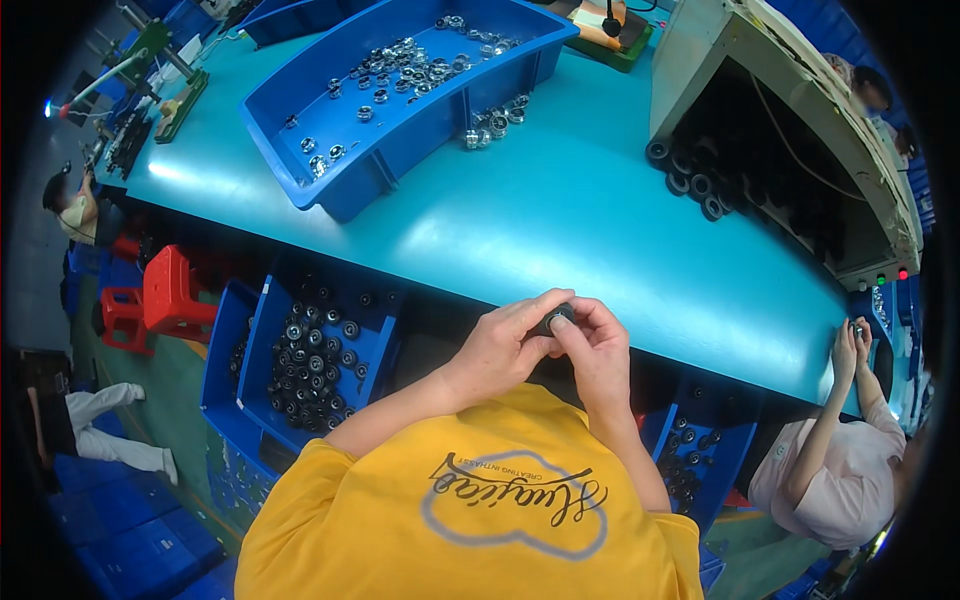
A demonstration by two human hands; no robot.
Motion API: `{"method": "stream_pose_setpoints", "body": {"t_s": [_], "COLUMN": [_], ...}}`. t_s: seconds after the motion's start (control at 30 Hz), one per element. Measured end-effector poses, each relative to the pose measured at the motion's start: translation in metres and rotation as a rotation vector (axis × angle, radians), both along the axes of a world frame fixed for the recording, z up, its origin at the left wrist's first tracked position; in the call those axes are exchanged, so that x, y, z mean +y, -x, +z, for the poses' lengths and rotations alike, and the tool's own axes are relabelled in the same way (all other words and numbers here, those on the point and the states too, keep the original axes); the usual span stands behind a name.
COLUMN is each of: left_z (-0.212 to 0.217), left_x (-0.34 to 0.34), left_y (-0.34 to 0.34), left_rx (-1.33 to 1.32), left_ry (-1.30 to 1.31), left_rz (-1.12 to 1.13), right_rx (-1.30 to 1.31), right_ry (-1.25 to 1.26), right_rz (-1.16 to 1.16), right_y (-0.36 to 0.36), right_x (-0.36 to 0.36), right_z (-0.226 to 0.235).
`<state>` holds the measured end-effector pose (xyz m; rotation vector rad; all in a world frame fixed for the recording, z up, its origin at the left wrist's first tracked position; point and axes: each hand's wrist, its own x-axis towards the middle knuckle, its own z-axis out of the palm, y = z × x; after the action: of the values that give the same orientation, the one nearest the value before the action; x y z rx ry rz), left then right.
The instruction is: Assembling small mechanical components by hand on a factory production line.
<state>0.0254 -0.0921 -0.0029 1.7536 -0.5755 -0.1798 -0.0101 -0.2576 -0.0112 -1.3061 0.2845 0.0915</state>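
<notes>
Above the yellow shirt (480, 520), the left hand (500, 350) and the right hand (598, 352) together pinch a small dark round wheel (556, 319) between their fingertips, just before the teal table edge (640, 345).

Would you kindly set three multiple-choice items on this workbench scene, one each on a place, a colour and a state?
1. Where do the loose black rings lie?
A. At the mouth of the grey machine
B. Inside the blue tray
C. On the red stool

2. What colour is the tabletop?
A. Yellow
B. Teal
C. White

3. How is the small dark round part held?
A. Lying loose on the table
B. In one hand only
C. Between left hand and right hand

Answers: 1 A, they cluster at the machine's opening. 2 B, the surface is teal. 3 C, the fingertips of both hands pinch it.
</notes>
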Motion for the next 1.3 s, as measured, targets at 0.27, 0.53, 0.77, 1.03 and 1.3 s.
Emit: {"method": "stream_pose_setpoints", "body": {"t_s": [0.27,0.53,0.77,1.03,1.3], "left_z": [-0.008,-0.008,0.003,-0.014,0.0], "left_x": [0.003,0.0,0.013,0.216,0.205], "left_y": [-0.002,0.001,0.001,0.033,0.038], "left_rx": [-0.001,0.378,-0.011,0.113,-0.014], "left_ry": [-0.003,0.281,0.039,-1.112,-0.858], "left_rz": [-0.032,0.036,0.123,0.176,0.364], "right_rx": [-0.002,0.029,0.022,-0.2,-0.522], "right_ry": [-0.072,-0.236,-0.096,0.625,1.076], "right_rz": [0.022,0.083,0.141,0.034,0.222], "right_y": [-0.001,-0.003,-0.003,-0.074,-0.215], "right_x": [-0.002,-0.012,-0.013,-0.088,-0.008], "right_z": [-0.006,-0.002,0.002,0.027,0.017]}}
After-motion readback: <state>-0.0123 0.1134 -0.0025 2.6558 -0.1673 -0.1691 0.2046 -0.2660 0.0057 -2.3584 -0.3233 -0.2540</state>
